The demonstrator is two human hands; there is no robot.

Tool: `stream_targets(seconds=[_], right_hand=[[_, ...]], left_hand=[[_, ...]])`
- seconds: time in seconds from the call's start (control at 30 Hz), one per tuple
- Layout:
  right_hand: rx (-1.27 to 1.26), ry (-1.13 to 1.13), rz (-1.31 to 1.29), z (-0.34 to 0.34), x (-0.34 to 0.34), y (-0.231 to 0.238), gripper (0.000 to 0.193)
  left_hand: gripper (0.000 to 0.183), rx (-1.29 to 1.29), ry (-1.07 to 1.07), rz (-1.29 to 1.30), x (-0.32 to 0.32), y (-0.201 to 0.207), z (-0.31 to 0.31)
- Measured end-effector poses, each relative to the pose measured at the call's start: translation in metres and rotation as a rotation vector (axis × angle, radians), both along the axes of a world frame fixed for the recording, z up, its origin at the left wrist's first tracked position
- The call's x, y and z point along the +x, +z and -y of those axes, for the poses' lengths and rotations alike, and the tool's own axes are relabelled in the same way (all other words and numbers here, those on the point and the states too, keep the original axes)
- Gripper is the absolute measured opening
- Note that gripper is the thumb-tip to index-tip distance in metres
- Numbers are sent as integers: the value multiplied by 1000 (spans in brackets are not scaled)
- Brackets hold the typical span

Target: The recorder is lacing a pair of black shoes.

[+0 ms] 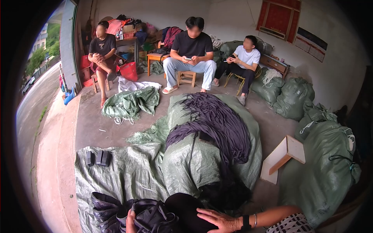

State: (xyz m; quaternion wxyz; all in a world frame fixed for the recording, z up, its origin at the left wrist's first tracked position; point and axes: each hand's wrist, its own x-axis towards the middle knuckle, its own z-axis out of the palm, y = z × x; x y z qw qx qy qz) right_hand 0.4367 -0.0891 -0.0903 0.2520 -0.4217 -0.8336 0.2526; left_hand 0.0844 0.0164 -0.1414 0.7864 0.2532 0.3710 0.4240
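1. The bundle of dark straps (pixel 153 216) lies at the lower edge, left of centre, loosely looped.
2. The left hand (pixel 131 222) stands upright against the bundle's left side; only part of it shows, so I cannot tell whether it pinches anything.
3. The right hand (pixel 219 220) lies palm down, fingers spread, on a rounded black surface (pixel 180 207) just right of the bundle. A dark wristband (pixel 246 223) circles that wrist.
4. Just left of the left hand sit folded dark pieces (pixel 104 207).
5. Beyond them spreads a green woven sheet (pixel 116 176), with three black blocks (pixel 98 158) on it.
6. Farther right, dark purple strips (pixel 213 120) drape over a bulging green sack (pixel 186 159).
7. A white-and-wood stool (pixel 286 153) lies tipped between that sack and the full green sacks (pixel 322 171) at right.
8. At the back, three people (pixel 192 42) sit; the middle one holds a phone (pixel 188 59).
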Motion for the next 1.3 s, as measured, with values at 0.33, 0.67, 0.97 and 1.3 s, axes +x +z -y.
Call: stream_targets(seconds=[0.33,0.67,0.97,1.3], right_hand=[[-1164,-141,-94,22,18,36,99],[-1049,-23,-43,12,24,7,100],[-1056,-17,3,34,17,-9,100],[-1138,-20,304,13,33,-53,91]], left_hand=[[53,-285,89,185,-3,-2,-6],[52,-26,28,-24,6,18,-2],[57,-71,36,-13,-12,-6,8],[54,171,114,-118,-22,-74,-17]])
